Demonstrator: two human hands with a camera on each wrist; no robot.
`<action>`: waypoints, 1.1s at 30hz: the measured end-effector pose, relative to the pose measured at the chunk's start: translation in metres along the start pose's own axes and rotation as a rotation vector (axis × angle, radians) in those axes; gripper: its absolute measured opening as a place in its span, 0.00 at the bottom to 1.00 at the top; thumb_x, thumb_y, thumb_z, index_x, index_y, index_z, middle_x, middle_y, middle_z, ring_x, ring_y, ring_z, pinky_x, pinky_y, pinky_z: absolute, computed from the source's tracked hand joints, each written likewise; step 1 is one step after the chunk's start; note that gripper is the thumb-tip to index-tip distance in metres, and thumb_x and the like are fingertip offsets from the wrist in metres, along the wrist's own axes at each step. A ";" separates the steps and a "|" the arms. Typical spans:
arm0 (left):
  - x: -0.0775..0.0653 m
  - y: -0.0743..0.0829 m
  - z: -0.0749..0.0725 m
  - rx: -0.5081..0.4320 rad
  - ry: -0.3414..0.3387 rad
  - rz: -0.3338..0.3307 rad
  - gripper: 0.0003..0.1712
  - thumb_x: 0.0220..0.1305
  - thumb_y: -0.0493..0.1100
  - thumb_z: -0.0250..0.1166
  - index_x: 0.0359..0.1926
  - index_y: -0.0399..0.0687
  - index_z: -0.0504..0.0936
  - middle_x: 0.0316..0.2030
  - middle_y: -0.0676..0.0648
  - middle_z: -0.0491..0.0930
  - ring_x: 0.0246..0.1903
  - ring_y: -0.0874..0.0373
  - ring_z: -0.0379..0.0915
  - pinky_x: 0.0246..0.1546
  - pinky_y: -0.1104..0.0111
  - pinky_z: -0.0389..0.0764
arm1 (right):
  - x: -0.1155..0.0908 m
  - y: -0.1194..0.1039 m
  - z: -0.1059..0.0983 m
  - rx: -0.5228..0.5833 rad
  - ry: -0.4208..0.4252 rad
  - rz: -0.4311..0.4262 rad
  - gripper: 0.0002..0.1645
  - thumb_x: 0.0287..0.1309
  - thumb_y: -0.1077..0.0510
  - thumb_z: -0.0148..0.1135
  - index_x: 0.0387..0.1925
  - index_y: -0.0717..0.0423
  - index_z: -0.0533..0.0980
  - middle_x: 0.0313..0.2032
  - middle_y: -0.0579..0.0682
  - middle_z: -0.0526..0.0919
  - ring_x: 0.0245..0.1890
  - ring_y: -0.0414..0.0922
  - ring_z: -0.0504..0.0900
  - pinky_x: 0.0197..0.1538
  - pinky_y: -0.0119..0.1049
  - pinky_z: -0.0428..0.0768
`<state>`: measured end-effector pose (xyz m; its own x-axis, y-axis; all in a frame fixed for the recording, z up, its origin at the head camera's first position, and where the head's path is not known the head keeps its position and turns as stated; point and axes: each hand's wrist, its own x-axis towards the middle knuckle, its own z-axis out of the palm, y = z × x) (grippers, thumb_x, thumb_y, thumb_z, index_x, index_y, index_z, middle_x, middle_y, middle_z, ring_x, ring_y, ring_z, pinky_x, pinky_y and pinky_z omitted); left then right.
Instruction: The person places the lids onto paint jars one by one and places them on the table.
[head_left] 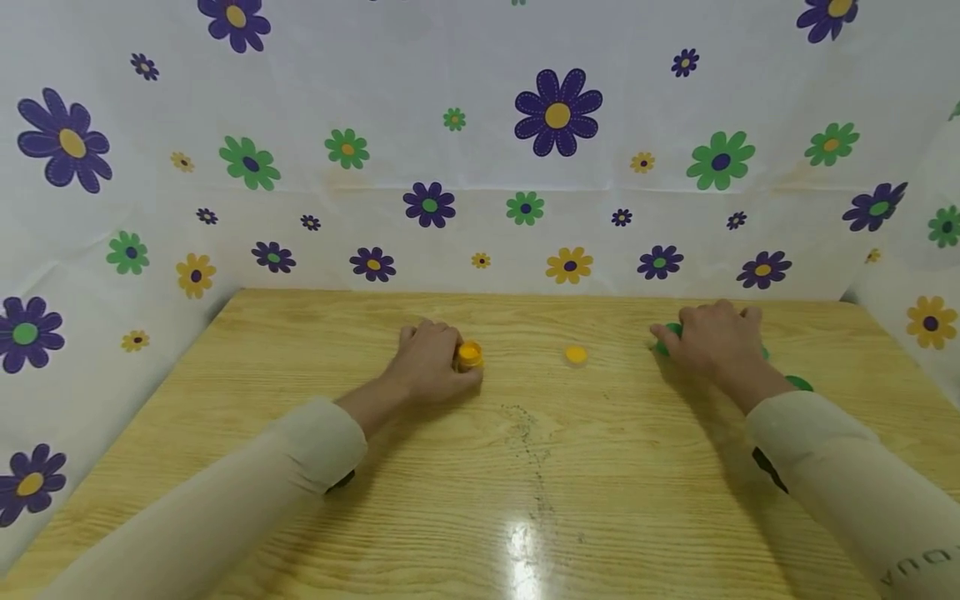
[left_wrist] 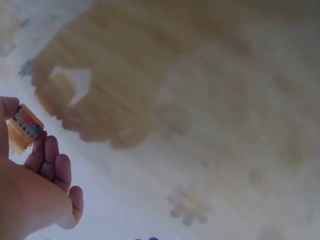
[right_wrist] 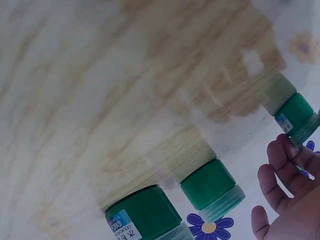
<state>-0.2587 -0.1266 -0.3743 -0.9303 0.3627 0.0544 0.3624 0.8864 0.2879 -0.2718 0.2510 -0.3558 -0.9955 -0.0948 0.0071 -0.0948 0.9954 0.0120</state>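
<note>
My left hand (head_left: pixel 433 364) pinches a small open paint jar (head_left: pixel 470 354) of yellow-orange paint between thumb and fingers. In the left wrist view, the printed label on that jar (left_wrist: pixel 28 123) shows beside the fingertips. A yellow lid-like disc (head_left: pixel 576 356) lies on the table between the hands. On the right, my right hand (head_left: pixel 718 337) grips a small green paint jar (head_left: pixel 670 337) with a clear lid. The right wrist view shows its fingertips against this jar (right_wrist: pixel 295 114); the thumb is out of that view.
Two more green paint jars, one in the middle (right_wrist: pixel 207 185) and one nearer (right_wrist: pixel 143 214), stand in a row by the right hand. The wood-grain table (head_left: pixel 480 500) meets a flower-printed cloth (head_left: pixel 480 167) at the back. Dark specks mark the tabletop.
</note>
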 end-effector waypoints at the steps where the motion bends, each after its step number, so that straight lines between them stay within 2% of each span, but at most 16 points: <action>1: -0.002 0.002 0.000 -0.009 0.001 0.008 0.20 0.57 0.57 0.63 0.37 0.44 0.78 0.34 0.49 0.76 0.40 0.51 0.67 0.52 0.51 0.59 | 0.000 0.000 0.000 0.000 -0.005 0.007 0.37 0.69 0.30 0.41 0.35 0.59 0.76 0.37 0.63 0.82 0.45 0.62 0.77 0.51 0.66 0.66; 5: -0.010 0.009 0.003 -0.006 0.000 0.036 0.19 0.56 0.58 0.62 0.35 0.47 0.77 0.31 0.51 0.75 0.38 0.52 0.67 0.49 0.53 0.60 | 0.002 0.002 -0.001 0.009 -0.016 0.020 0.36 0.69 0.30 0.42 0.34 0.58 0.76 0.36 0.62 0.81 0.44 0.63 0.76 0.50 0.65 0.65; 9: -0.021 0.020 0.007 -0.028 -0.003 0.060 0.19 0.57 0.58 0.63 0.36 0.47 0.78 0.33 0.53 0.76 0.39 0.54 0.66 0.50 0.52 0.61 | 0.004 0.004 -0.001 0.010 -0.027 0.028 0.36 0.69 0.31 0.43 0.32 0.58 0.76 0.31 0.60 0.79 0.40 0.61 0.75 0.49 0.64 0.65; 11: -0.027 0.028 0.009 -0.052 0.001 0.083 0.19 0.56 0.58 0.64 0.37 0.48 0.79 0.33 0.54 0.77 0.38 0.55 0.66 0.50 0.53 0.62 | 0.006 0.006 -0.001 0.012 -0.034 0.036 0.37 0.69 0.30 0.43 0.34 0.60 0.77 0.32 0.61 0.79 0.40 0.61 0.75 0.50 0.65 0.65; 16: -0.043 0.049 0.013 -0.074 0.028 0.164 0.17 0.54 0.58 0.64 0.36 0.51 0.79 0.33 0.56 0.77 0.36 0.58 0.66 0.50 0.54 0.62 | 0.009 0.011 -0.002 0.013 -0.056 0.048 0.41 0.69 0.29 0.42 0.43 0.63 0.78 0.36 0.65 0.81 0.42 0.63 0.76 0.52 0.69 0.64; 24: -0.069 0.087 0.011 -0.120 0.003 0.221 0.17 0.54 0.58 0.64 0.36 0.53 0.79 0.34 0.59 0.77 0.37 0.61 0.65 0.51 0.56 0.61 | 0.011 0.021 -0.003 0.016 -0.070 0.086 0.43 0.68 0.28 0.41 0.46 0.65 0.77 0.38 0.66 0.81 0.42 0.63 0.76 0.53 0.71 0.62; 28: -0.075 0.099 0.010 -0.101 0.013 0.235 0.17 0.53 0.59 0.64 0.36 0.53 0.79 0.35 0.59 0.78 0.37 0.62 0.66 0.51 0.57 0.62 | 0.012 0.024 -0.003 0.037 -0.080 0.098 0.44 0.68 0.29 0.41 0.45 0.66 0.78 0.40 0.68 0.82 0.44 0.65 0.76 0.55 0.73 0.60; 33: -0.076 0.102 0.011 -0.041 0.037 0.245 0.19 0.53 0.61 0.63 0.37 0.53 0.80 0.37 0.58 0.78 0.38 0.62 0.65 0.53 0.57 0.64 | 0.011 0.025 -0.003 0.054 -0.086 0.102 0.45 0.68 0.29 0.41 0.49 0.68 0.77 0.45 0.72 0.81 0.47 0.68 0.76 0.56 0.74 0.58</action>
<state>-0.1506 -0.0601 -0.3599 -0.8166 0.5541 0.1616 0.5755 0.7607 0.3001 -0.2855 0.2743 -0.3520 -0.9967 0.0060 -0.0805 0.0091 0.9992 -0.0378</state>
